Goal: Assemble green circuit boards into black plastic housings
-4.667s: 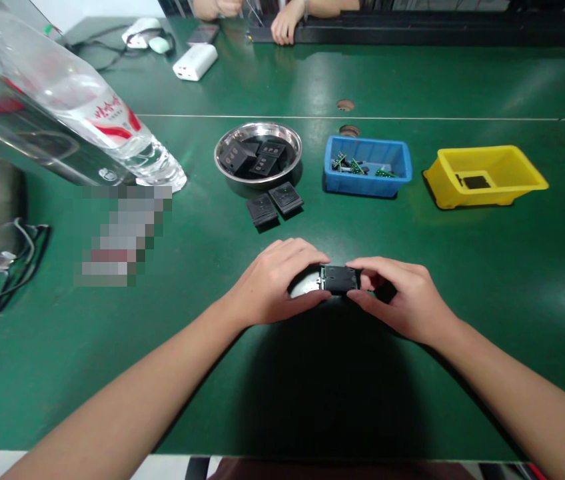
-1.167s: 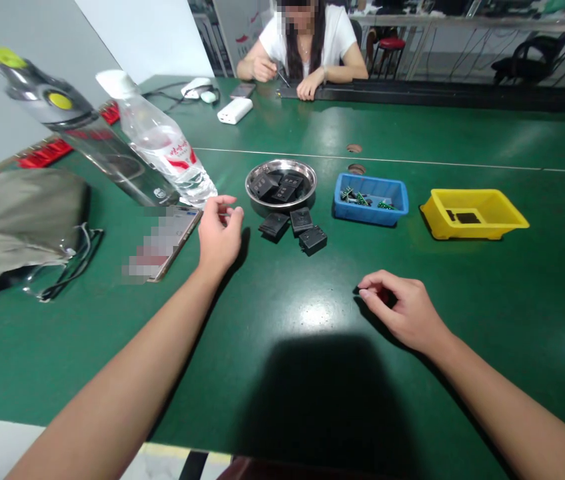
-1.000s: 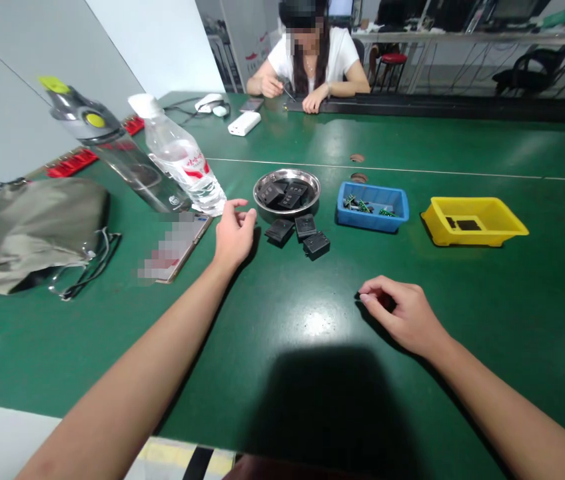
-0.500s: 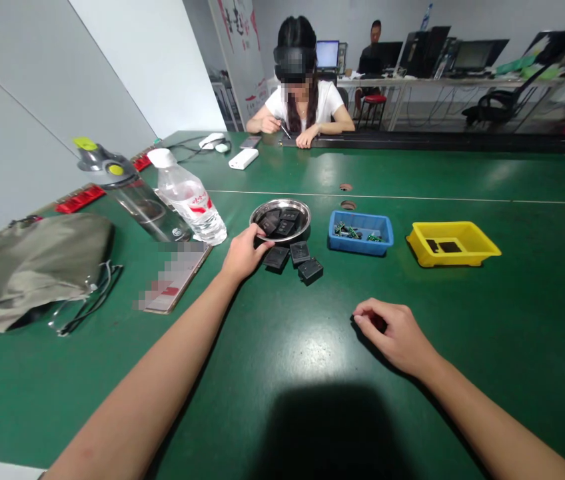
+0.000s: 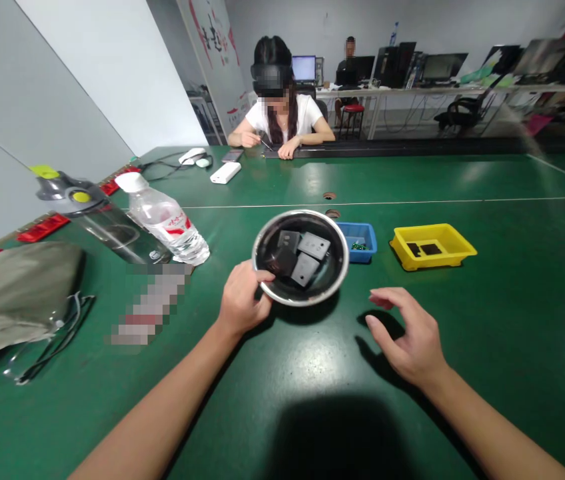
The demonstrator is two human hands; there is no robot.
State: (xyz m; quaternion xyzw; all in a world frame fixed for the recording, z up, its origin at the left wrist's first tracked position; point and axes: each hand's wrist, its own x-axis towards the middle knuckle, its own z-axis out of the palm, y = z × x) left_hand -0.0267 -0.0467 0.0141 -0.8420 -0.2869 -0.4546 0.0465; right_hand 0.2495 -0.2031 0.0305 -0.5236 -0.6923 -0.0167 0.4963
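My left hand [image 5: 242, 300] grips the near left side of a round metal bowl [image 5: 344, 263], thumb over its rim. The bowl is raised off the table and tilted toward me. Several small black boxes [image 5: 315, 246] lie inside it, some showing a greyish face. To the right, my right hand [image 5: 412, 337] is held over the table, thumb and fingers apart and holding nothing. Behind the bowl's right edge is a blue bin [image 5: 365, 256] with small green parts, partly covered. A yellow bin [image 5: 432, 262] with dark flat pieces stands beyond my right hand.
At left stand a water bottle [image 5: 167, 220] and a grey sports bottle [image 5: 117, 233], with a blurred flat object [image 5: 150, 310] nearby. A bag [image 5: 17, 293] and glasses [image 5: 52, 347] lie at far left. Across the green table [image 5: 527, 320] a person [image 5: 282, 123] works, near a white block [image 5: 225, 173].
My left hand has lifted the bowl and brought it closer, tilting it. The loose black boxes in front of it no longer show. My right hand has opened its fingers.
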